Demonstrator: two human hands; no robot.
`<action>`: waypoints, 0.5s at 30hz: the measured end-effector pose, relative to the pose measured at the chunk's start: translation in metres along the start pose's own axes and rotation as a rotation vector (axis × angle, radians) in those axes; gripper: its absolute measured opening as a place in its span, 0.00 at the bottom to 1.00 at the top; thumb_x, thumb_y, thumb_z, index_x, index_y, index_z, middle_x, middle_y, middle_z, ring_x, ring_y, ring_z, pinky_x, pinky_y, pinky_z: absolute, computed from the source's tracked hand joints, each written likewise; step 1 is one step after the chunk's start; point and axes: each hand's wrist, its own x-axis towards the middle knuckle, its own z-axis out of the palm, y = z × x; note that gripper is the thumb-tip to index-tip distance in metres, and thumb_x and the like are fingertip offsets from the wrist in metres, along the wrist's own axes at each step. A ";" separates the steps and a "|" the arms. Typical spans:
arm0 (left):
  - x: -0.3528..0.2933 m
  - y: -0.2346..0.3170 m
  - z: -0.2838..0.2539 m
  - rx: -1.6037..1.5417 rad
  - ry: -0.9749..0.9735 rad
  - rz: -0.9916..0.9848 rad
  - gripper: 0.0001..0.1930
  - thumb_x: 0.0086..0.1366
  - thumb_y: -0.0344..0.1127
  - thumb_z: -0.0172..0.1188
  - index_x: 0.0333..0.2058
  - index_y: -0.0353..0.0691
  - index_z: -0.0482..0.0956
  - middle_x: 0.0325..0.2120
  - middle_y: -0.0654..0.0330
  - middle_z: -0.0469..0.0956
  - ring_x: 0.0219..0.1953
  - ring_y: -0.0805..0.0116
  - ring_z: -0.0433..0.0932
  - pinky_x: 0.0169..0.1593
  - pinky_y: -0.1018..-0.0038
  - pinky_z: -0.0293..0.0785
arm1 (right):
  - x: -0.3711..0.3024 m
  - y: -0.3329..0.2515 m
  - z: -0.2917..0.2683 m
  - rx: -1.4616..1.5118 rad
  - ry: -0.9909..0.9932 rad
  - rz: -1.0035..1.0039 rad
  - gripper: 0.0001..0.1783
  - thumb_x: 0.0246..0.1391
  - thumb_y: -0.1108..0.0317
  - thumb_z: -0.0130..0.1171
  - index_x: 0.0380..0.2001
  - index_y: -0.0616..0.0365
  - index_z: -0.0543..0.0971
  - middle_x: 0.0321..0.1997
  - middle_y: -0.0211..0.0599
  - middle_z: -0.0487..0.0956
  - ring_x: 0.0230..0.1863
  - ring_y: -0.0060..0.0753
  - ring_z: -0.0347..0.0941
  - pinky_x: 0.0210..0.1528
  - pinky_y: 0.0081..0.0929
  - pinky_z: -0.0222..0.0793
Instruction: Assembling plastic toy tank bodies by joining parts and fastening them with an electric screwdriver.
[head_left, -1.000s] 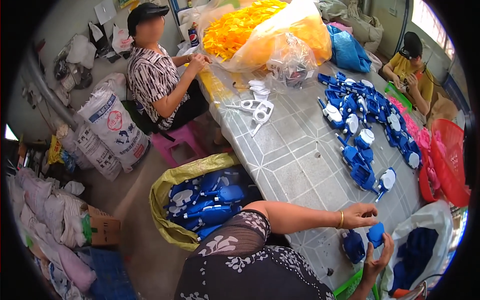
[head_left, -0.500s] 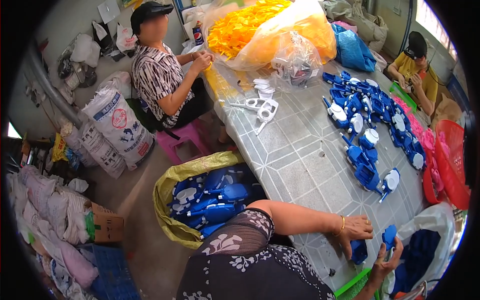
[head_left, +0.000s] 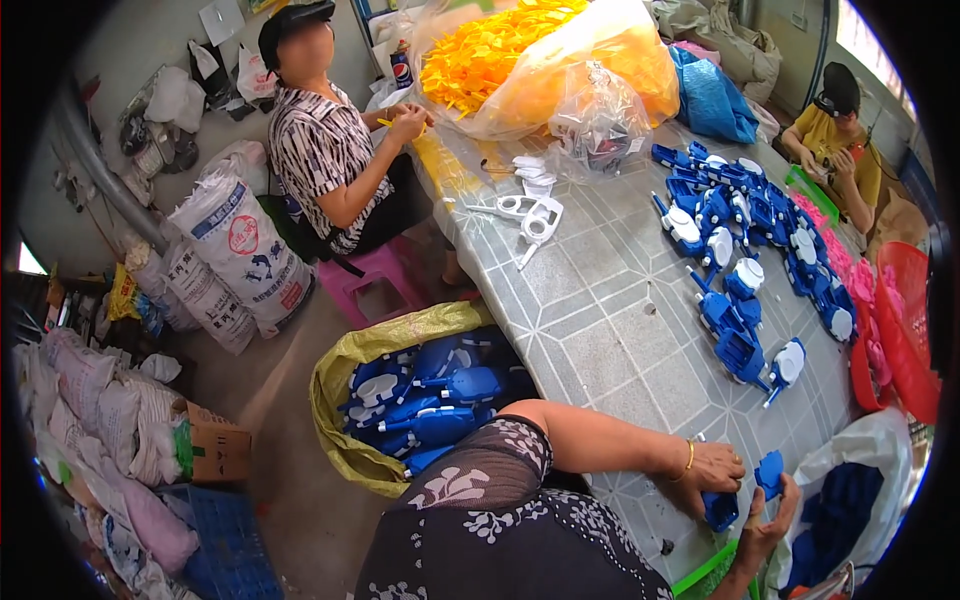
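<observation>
My left hand (head_left: 712,470), with a gold bangle at the wrist, reaches across the near end of the tiled-pattern table. Its fingers curl over a hollow blue plastic housing (head_left: 720,511) that rests on the table top. Just right of it, my right hand (head_left: 768,525) pinches a flat blue plastic plate (head_left: 769,473), held upright between thumb and fingers. The plate and the housing are apart. Farther up the table, a blue toy-like casing with a white round cap (head_left: 787,362) lies at the near end of a long heap of similar blue casings (head_left: 738,285).
A white sack (head_left: 885,440) of blue parts stands at the right, by a red basket (head_left: 908,325). A green-rimmed tray (head_left: 706,570) sits below my hands. Left of the table is a yellow sack (head_left: 335,375) of blue casings. Two co-workers sit at the far side; white pieces (head_left: 540,220) lie mid-table.
My right hand has moved slightly left with the blue plate, closer to the housing. My left hand's fingers have curled further over the housing. The view has shifted slightly.
</observation>
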 end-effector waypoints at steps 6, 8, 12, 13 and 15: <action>0.003 -0.011 0.002 -0.015 0.010 0.077 0.37 0.44 0.61 0.72 0.42 0.35 0.77 0.40 0.51 0.74 0.46 0.51 0.73 0.49 0.57 0.68 | -0.001 -0.004 -0.003 0.007 -0.010 0.060 0.26 0.53 0.75 0.67 0.57 0.63 0.76 0.58 0.49 0.77 0.60 0.53 0.73 0.66 0.42 0.65; 0.001 0.008 -0.012 -0.027 -0.012 -0.008 0.33 0.45 0.54 0.73 0.43 0.34 0.77 0.42 0.50 0.74 0.46 0.51 0.73 0.50 0.58 0.68 | 0.004 -0.018 -0.001 -0.017 0.014 0.024 0.25 0.52 0.72 0.69 0.54 0.62 0.77 0.55 0.50 0.79 0.56 0.54 0.75 0.62 0.43 0.68; 0.001 0.003 -0.012 -0.019 -0.060 -0.018 0.32 0.48 0.51 0.72 0.46 0.33 0.76 0.44 0.49 0.74 0.48 0.49 0.72 0.52 0.57 0.69 | 0.001 -0.023 -0.004 0.014 0.041 -0.004 0.25 0.50 0.65 0.72 0.50 0.60 0.78 0.52 0.48 0.80 0.53 0.52 0.77 0.57 0.43 0.69; 0.007 0.004 -0.009 -0.042 -0.026 0.013 0.31 0.50 0.50 0.72 0.46 0.33 0.76 0.44 0.49 0.74 0.48 0.48 0.73 0.53 0.57 0.69 | -0.004 -0.024 -0.010 -0.004 0.049 0.008 0.25 0.50 0.65 0.72 0.51 0.60 0.79 0.52 0.48 0.80 0.52 0.52 0.77 0.58 0.43 0.69; 0.006 -0.001 -0.006 -0.078 -0.049 0.014 0.28 0.53 0.49 0.71 0.46 0.35 0.76 0.43 0.47 0.74 0.48 0.45 0.73 0.54 0.55 0.70 | -0.004 -0.027 -0.009 -0.010 0.081 0.008 0.25 0.47 0.67 0.72 0.50 0.59 0.79 0.51 0.47 0.81 0.52 0.52 0.77 0.57 0.44 0.69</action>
